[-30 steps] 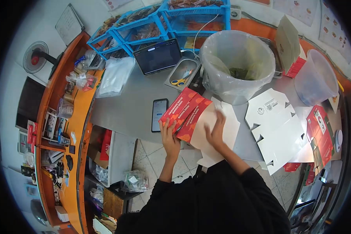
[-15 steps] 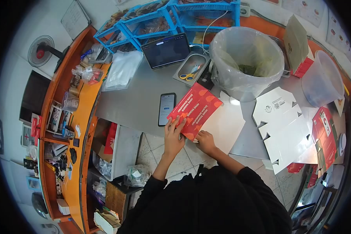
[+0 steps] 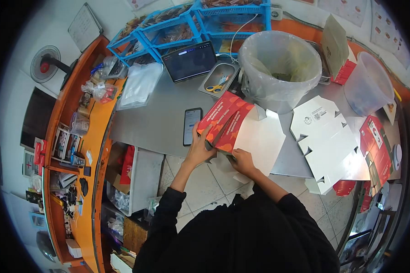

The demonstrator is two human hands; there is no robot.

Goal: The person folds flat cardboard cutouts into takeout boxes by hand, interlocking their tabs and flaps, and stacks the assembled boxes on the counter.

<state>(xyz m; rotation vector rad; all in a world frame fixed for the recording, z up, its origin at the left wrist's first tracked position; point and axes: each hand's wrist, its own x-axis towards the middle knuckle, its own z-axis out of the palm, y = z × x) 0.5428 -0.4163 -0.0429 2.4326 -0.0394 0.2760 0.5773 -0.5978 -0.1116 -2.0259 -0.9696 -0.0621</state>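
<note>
A red printed cardboard box (image 3: 226,119), partly folded, lies over the near edge of the grey table, with a gap open between its red panels. Its large white flap (image 3: 265,141) spreads to the right. My left hand (image 3: 199,149) grips the box's left side, thumb and fingers around the panel. At the near edge, my right hand (image 3: 243,162) is closed on the lower edge of the card, its fingertips partly hidden. A phone (image 3: 192,126) with a lit screen lies just beyond my left hand.
White flat box blanks (image 3: 321,141) lie at the right, beside red printed card (image 3: 376,148). Farther back stand a plastic-lined bin (image 3: 280,68), a clear tub (image 3: 369,86), a metal tray (image 3: 219,79) with scissors, a tablet (image 3: 190,61) and blue racks (image 3: 168,27). A drawer (image 3: 146,179) juts out at left.
The flat red panel has bent into separate folded panels with a gap between them. Both hands stay on the card, and the right has shifted slightly. The whole view has moved a little.
</note>
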